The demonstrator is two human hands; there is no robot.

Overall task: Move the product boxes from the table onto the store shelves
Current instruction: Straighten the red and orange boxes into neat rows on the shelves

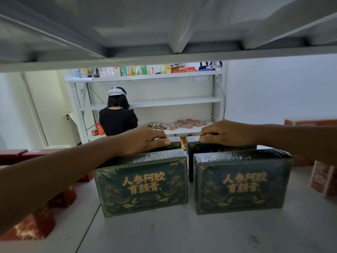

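Gripping at the back of the shelf (164,234).
Left hand (144,141) curled over the back left box (174,143), right hand (226,133) over the back right box (195,148) — both upright, just behind two front boxes (141,181).

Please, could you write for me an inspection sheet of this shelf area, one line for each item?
Surface: grey shelf board, a small dark mark near its front.
Job's things: front left box and front right box stand upright side by side with a gap between them; rear left box and rear right box are behind them.
Clutter: red boxes at the left, more at the right.
Hands: left hand grips the rear left box from above; right hand grips the rear right box.
Cables: white cable hangs on the far rack.
Surroundings: another person at the far rack; loose packets on it.
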